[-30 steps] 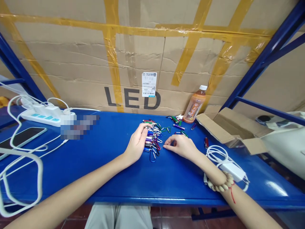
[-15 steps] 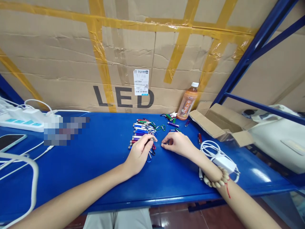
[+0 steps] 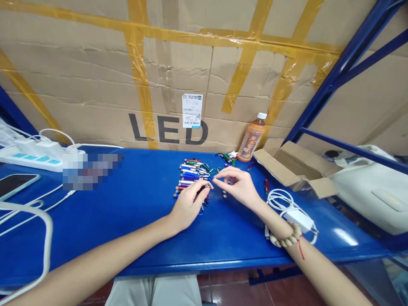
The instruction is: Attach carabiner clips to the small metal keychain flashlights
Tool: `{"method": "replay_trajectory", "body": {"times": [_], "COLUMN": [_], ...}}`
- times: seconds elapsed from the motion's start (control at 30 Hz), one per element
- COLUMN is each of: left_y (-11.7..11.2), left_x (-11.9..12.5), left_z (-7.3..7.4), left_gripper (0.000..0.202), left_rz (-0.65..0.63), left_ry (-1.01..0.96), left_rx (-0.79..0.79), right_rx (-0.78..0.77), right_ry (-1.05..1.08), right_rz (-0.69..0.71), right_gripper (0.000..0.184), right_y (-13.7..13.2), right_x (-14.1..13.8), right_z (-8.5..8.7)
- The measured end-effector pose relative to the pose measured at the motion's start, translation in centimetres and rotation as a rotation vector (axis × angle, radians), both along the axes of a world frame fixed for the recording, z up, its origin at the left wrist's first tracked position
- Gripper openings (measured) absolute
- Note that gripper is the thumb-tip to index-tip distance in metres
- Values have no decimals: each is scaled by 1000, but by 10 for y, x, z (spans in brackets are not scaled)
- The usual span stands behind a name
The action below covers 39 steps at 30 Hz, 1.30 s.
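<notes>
My left hand point(image 3: 192, 202) is closed around a small flashlight point(image 3: 208, 186), most of it hidden by the fingers, with its round metal end showing at the fingertips. Just to the right, my right hand point(image 3: 237, 183) pinches a tiny silvery disc that looks like a button cell, held close to that metal end. Below its fingers, a few small button cells point(image 3: 225, 194) lie on the blue table point(image 3: 127, 221). A row of coloured keychain flashlights point(image 3: 188, 175) with carabiner clips lies behind and beside my left hand.
Behind my right hand are more loose flashlights point(image 3: 223, 158) and a drink bottle point(image 3: 251, 138). An opened cardboard box point(image 3: 293, 163), a white charger with cable point(image 3: 298, 217) and a pale bag point(image 3: 372, 191) occupy the right. A power strip point(image 3: 28, 161) and phone point(image 3: 17, 185) are left.
My right hand has lifted from the table and moved up toward the left hand, uncovering the button cells beneath. The left hand keeps its hold; the view has shifted slightly.
</notes>
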<state>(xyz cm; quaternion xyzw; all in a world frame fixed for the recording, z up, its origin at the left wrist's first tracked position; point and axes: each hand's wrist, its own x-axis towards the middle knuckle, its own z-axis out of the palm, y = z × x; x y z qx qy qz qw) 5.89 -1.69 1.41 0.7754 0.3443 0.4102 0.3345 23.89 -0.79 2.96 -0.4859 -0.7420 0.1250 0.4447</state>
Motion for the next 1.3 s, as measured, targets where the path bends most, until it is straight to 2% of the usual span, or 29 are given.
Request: {"method": "replay_trajectory", "body": {"times": [0.1,0.23,0.37,0.67,0.77,0.87,1.0,1.13,1.3], "left_y": [0,2,4,4,4,7,13,16,16], "left_x": [0,0,-1,0,1,1,-1,-1,1], "left_z": [-1,-4,-7,-7,-6,-4,-1,1,-1], "left_gripper": [24,26,24,14,7,19,35,32,34], "left_rz": [-21,-42,-39,-82,-66,2,-14,-40,-45], "left_ry": [27,17,-2,25,-105,-325,-525,-535,-512], "left_rx": [-6,-6,-6,-24,-112,-217,-388,-489,-500], "right_rx": [91,85,94,141,147,147,176,199,216], "right_ry": [157,131,94,25,51,73,76,58,14], "right_rz": [143,259,304,271,234,170,108,81,87], "right_gripper": [15,10,7,9,9,9,10,8,6], "right_y": [-4,-8,-6,-8,-9,-10,-9,-8,-7], "right_x": [-5,-7,-4,-6,-7,-7,-6,-7,-8], "right_z": [3,3,2,2,2,4,5,2,-1]}}
